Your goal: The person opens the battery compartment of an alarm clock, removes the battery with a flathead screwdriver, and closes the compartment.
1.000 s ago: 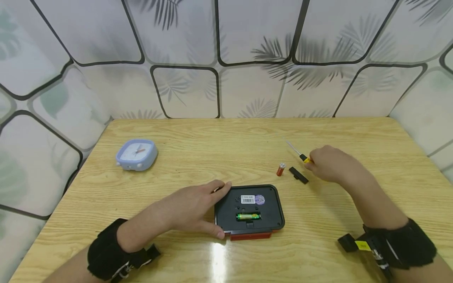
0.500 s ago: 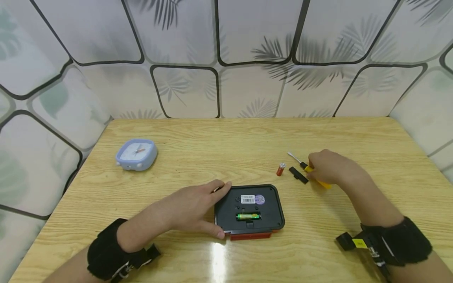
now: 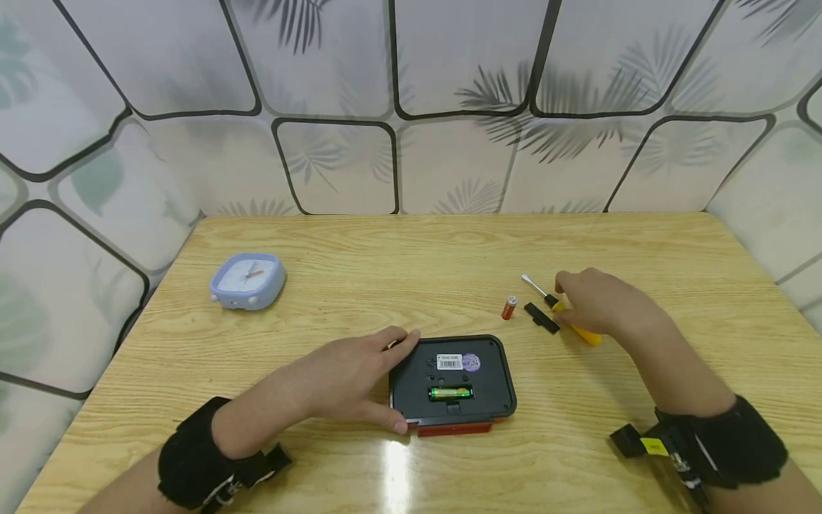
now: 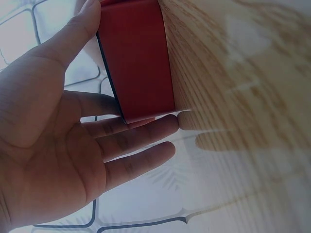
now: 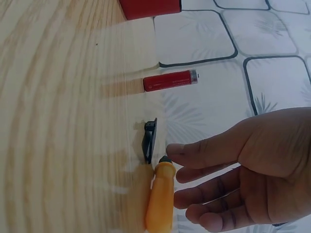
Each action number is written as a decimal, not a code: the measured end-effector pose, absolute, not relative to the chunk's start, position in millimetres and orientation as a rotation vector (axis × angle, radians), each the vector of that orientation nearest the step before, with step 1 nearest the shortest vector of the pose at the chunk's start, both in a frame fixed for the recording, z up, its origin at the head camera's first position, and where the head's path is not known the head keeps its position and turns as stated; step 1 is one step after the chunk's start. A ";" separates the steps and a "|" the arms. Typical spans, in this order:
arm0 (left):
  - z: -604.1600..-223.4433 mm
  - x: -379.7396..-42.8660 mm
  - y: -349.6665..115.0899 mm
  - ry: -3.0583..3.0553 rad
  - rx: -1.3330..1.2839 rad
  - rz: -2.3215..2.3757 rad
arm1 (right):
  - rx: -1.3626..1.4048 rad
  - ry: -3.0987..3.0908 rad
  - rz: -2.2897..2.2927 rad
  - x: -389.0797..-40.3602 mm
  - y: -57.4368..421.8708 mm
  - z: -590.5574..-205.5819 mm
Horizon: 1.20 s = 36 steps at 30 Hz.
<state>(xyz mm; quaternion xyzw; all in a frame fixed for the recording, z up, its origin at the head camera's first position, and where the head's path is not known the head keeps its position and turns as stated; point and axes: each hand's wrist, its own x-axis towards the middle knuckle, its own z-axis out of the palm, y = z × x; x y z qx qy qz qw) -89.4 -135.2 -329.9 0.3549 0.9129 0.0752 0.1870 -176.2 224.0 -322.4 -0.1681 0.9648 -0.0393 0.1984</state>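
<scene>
My left hand point(image 3: 347, 375) holds the left side of a red device with a black back point(image 3: 491, 389), thumb at the near corner and forefinger at the far one. In the left wrist view its red wall point(image 4: 136, 63) stands between thumb and fingers. A green battery point(image 3: 451, 392) lies in the open slot in the back. My right hand point(image 3: 600, 303) is over a yellow-handled screwdriver point(image 3: 587, 336) lying on the table, tip pointing back left. In the right wrist view the fingers are spread beside the screwdriver's handle point(image 5: 160, 204), not wrapped round it.
A small black battery cover point(image 3: 541, 318) lies just left of the screwdriver. Left of that, a red battery point(image 3: 509, 308) stands upright. A light blue alarm clock point(image 3: 247, 280) sits at the back left of the wooden table point(image 3: 385, 271). A patterned wall rises behind.
My right hand has lowered the screwdriver to the table and loosened its fingers from the handle. The left hand and the device have stayed put.
</scene>
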 end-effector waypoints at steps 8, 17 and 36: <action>-329.9 -89.4 -135.5 2.564 1.004 0.219 | -0.529 2.770 -0.165 -168.5 219.4 -315.7; -330.1 -89.5 -135.5 2.563 1.007 0.219 | -0.636 2.918 -0.143 -148.8 199.6 -299.1; -329.9 -90.6 -135.3 2.565 1.013 0.240 | -1.573 2.766 -0.480 -114.5 156.4 -306.9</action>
